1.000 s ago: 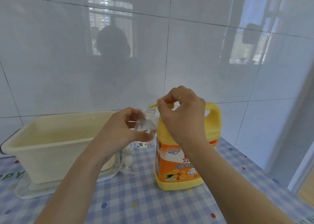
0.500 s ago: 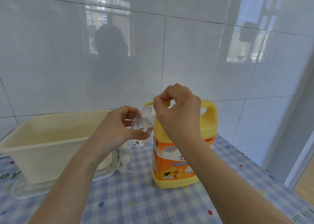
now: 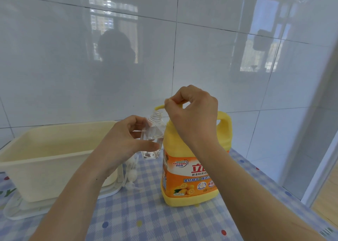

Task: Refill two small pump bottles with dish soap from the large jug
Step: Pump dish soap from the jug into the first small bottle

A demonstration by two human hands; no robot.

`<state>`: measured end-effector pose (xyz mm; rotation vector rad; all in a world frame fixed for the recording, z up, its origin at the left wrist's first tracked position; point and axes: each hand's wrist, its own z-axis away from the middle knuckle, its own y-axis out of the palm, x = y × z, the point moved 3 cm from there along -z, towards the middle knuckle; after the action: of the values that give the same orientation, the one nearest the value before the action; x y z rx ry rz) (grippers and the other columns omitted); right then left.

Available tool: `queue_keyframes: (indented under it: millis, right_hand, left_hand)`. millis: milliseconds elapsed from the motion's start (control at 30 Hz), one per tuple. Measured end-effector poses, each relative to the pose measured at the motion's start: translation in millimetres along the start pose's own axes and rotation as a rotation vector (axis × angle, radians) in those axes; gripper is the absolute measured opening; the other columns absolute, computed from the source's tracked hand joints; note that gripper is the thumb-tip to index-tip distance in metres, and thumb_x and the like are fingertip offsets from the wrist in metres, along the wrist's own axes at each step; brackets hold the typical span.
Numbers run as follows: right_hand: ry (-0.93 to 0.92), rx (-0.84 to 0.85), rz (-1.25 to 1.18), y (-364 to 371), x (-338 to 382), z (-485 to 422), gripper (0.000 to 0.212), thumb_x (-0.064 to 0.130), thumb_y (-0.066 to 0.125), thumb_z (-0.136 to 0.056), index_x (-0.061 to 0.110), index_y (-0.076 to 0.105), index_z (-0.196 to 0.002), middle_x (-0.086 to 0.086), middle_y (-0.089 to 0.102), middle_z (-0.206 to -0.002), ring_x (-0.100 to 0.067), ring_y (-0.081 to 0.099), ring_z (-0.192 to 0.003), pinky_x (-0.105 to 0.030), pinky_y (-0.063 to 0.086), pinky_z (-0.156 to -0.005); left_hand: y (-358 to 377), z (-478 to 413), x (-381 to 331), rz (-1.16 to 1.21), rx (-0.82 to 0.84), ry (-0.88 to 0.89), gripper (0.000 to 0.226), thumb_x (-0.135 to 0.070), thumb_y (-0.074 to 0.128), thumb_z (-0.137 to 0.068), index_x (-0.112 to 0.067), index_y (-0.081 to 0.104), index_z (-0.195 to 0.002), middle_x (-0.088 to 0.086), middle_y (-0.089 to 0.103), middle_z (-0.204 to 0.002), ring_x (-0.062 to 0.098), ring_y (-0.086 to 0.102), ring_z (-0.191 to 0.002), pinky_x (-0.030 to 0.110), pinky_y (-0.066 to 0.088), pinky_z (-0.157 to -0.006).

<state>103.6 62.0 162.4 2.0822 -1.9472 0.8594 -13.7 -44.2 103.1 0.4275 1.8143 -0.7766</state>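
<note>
A large yellow dish soap jug (image 3: pixel 192 169) with an orange label stands on the checked tablecloth. My right hand (image 3: pixel 192 112) grips the yellow pump head (image 3: pixel 159 107) on top of the jug, its spout pointing left. My left hand (image 3: pixel 128 142) holds a small clear bottle (image 3: pixel 152 136) without its pump, open neck tilted up just under the spout. A white pump top (image 3: pixel 130 175) lies on the cloth below the bottle. A second small bottle is not visible.
A cream plastic basin (image 3: pixel 49 149) sits on a clear tray (image 3: pixel 20 209) at the left. White tiled wall runs close behind. The table's right edge (image 3: pixel 285 198) drops off beside a doorway.
My right hand has risen slightly with the pump head. The clear bottle stays under the spout in my left hand. The view shifted a little.
</note>
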Motion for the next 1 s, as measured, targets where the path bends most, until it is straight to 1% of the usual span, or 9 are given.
queue_keyframes:
  millis: [100, 200, 367, 467, 633, 767, 833, 900, 1000]
  right_hand:
    - [0.047, 0.022, 0.000, -2.1, 3.2, -6.2, 0.017, 0.016, 0.066, -0.076, 0.013, 0.065, -0.060, 0.004, 0.066, -0.066, -0.016, 0.060, -0.069, -0.032, 0.048, -0.067]
    - [0.052, 0.021, 0.006, -2.4, 3.5, -5.6, 0.018, 0.016, 0.067, -0.077, 0.015, 0.065, -0.060, 0.005, 0.065, -0.066, -0.016, 0.060, -0.069, -0.031, 0.047, -0.067]
    - [0.051, 0.022, 0.014, -2.3, 3.1, -5.4, 0.016, 0.016, 0.067, -0.078, 0.015, 0.066, -0.061, 0.006, 0.065, -0.067, -0.015, 0.060, -0.069, -0.030, 0.046, -0.067]
    - [0.042, 0.015, 0.006, -2.7, 3.4, -4.0, 0.016, 0.016, 0.067, -0.078, 0.015, 0.066, -0.062, 0.005, 0.066, -0.067, -0.014, 0.060, -0.069, -0.030, 0.047, -0.067]
    - [0.037, 0.008, -0.035, -2.0, 0.5, -2.2, 0.015, 0.016, 0.069, -0.079, 0.010, 0.068, -0.065, 0.001, 0.066, -0.068, -0.016, 0.060, -0.070, -0.032, 0.047, -0.069]
    - [0.020, 0.011, -0.068, 0.6, -1.1, 0.3, 0.016, 0.015, 0.069, -0.079, 0.009, 0.066, -0.065, 0.001, 0.065, -0.069, -0.017, 0.059, -0.072, -0.031, 0.045, -0.070]
    - [-0.009, 0.004, -0.054, 3.0, -2.9, 2.4, 0.016, 0.013, 0.068, -0.078, 0.009, 0.064, -0.063, 0.001, 0.063, -0.067, -0.018, 0.058, -0.072, -0.032, 0.045, -0.068]
    - [-0.034, -0.002, -0.041, 4.9, -6.1, 6.7, 0.016, 0.012, 0.067, -0.077, 0.008, 0.062, -0.062, -0.001, 0.061, -0.066, -0.019, 0.056, -0.071, -0.034, 0.046, -0.064]
    - [-0.082, -0.018, -0.010, 6.2, -9.1, 13.7, 0.016, 0.013, 0.066, -0.076, 0.008, 0.061, -0.062, -0.001, 0.060, -0.065, -0.019, 0.054, -0.069, -0.033, 0.045, -0.059]
  left_hand:
    - [-0.1, 0.5, -2.5, 0.026, -0.002, 0.000, 0.057, -0.008, 0.093, -0.052, -0.020, 0.067, -0.101, -0.003, 0.075, -0.102, 0.017, 0.072, -0.095, 0.042, 0.055, -0.092]
    - [-0.1, 0.9, -4.9, 0.043, -0.014, 0.007, 0.061, -0.020, 0.088, -0.043, -0.021, 0.068, -0.101, -0.003, 0.075, -0.103, 0.017, 0.072, -0.094, 0.042, 0.055, -0.093]
    - [0.5, 0.7, -3.9, 0.050, -0.013, 0.010, 0.056, -0.007, 0.092, -0.053, -0.020, 0.068, -0.102, -0.001, 0.074, -0.105, 0.020, 0.071, -0.097, 0.046, 0.055, -0.095]
    - [0.3, 0.6, -4.4, 0.046, -0.017, 0.007, 0.058, -0.010, 0.094, -0.051, -0.021, 0.067, -0.102, -0.001, 0.074, -0.104, 0.020, 0.071, -0.097, 0.046, 0.054, -0.095]
    - [0.5, 0.5, -4.5, 0.063, -0.023, 0.013, 0.068, -0.027, 0.089, -0.037, -0.022, 0.068, -0.101, -0.003, 0.075, -0.103, 0.019, 0.071, -0.097, 0.046, 0.055, -0.094]
    - [-0.3, -0.1, -1.2, 0.061, -0.013, 0.009, 0.056, -0.005, 0.092, -0.054, -0.018, 0.068, -0.103, 0.000, 0.074, -0.105, 0.020, 0.070, -0.099, 0.048, 0.054, -0.096]
    - [0.2, -0.3, -0.5, 0.035, -0.009, -0.002, 0.061, -0.010, 0.094, -0.049, -0.020, 0.067, -0.103, -0.002, 0.074, -0.104, 0.020, 0.070, -0.100, 0.048, 0.053, -0.096]
    - [0.6, -0.3, -0.3, 0.003, -0.012, -0.008, 0.065, -0.020, 0.089, -0.041, -0.021, 0.067, -0.103, -0.004, 0.074, -0.103, 0.018, 0.070, -0.100, 0.047, 0.053, -0.096]
    - [0.4, 0.2, 0.8, -0.009, -0.006, -0.016, 0.064, -0.021, 0.086, -0.040, -0.022, 0.067, -0.101, -0.005, 0.074, -0.102, 0.017, 0.070, -0.098, 0.048, 0.054, -0.094]
